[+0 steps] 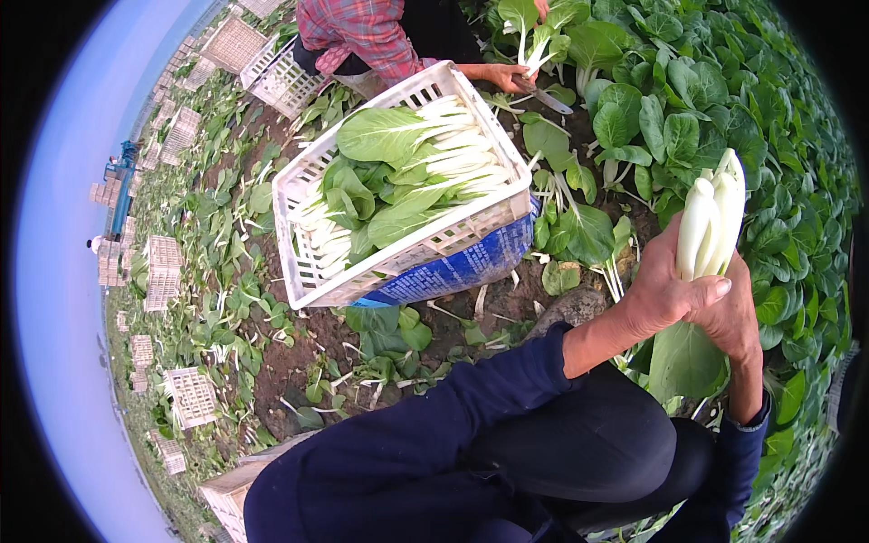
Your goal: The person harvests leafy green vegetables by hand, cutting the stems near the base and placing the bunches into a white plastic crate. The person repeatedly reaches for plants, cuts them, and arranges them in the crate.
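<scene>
Both my hands are wrapped around a small bunch of bok choy [711, 217], its pale stem bases pointing up the view. The thumb of my left hand [655, 288] lies across the front of the stems. My right hand [730, 315] closes around the bunch from the other side, its fingers partly hidden. Below the hands hangs a broad green leaf [686, 363]. To the left stands a white plastic crate [414, 261] holding bok choy laid in rows, white stems towards its two ends. Under the crate's near side shows a blue bag [455, 268] bearing writing.
Across the crate, another person in a plaid sleeve [370, 34] holds bok choy and a knife [551, 102]. Dense growing bok choy [706, 95] fills the right side. Cut leaves litter the soil [285, 373]. More crates [193, 397] stand leftward, with a blue vehicle [121, 190] far off.
</scene>
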A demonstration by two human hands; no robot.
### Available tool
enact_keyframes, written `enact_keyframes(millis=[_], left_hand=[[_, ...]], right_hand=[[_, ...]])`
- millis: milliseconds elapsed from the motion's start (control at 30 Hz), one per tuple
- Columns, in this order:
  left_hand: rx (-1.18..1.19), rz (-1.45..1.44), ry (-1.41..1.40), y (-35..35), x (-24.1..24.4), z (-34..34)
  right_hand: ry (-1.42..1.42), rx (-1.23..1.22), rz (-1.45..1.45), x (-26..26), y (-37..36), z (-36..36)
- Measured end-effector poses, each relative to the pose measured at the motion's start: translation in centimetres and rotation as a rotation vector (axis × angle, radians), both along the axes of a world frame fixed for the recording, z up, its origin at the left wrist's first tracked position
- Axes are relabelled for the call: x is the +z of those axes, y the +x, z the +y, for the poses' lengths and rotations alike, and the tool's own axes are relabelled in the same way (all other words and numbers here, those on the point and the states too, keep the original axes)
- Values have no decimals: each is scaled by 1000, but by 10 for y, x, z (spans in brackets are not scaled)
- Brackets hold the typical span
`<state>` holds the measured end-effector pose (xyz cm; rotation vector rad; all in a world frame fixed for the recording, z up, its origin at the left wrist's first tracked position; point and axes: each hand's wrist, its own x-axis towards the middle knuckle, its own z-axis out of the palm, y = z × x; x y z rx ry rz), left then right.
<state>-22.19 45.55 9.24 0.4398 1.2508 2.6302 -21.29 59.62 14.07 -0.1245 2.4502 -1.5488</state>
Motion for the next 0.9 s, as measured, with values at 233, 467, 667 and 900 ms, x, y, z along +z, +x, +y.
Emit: enact_keyframes(millis=[233,467,667,900], left_hand=[[430,410,-259,43,84,-95],[729,523,-278,66,86,-185],[805,393,-308,73,50,-261],[1198,122,-169,95,-2,-382]], right_hand=[[-77,37,285,53,32,-95],[9,286,494,73,41,-189],[129,496,486,68,12,-284],[584,767,772,57,-49,-418]])
